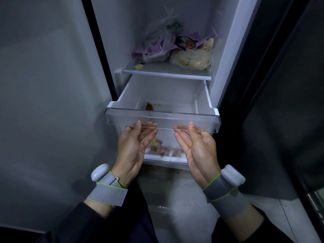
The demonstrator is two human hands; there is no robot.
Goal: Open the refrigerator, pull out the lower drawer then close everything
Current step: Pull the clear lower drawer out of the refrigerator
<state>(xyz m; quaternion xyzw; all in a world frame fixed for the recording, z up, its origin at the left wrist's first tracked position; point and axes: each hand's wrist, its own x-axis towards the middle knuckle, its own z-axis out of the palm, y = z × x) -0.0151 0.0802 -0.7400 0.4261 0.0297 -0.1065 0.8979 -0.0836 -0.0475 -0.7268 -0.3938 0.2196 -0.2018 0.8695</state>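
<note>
Drawer (163,116) is hanging pulled well out of the fridge (233,50), my left hand (133,151) and right hand (198,151) pinching only its thin clear lip, so it's risking slipping or tipping.

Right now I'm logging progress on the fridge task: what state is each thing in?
Refrigerator door: open.
Drawer: pulled out, nearly empty, some brown residue inside.
Left hand: on the drawer's clear front lip, thumb on top.
Right hand: the same.
Shelf above: holds bagged food.
</note>
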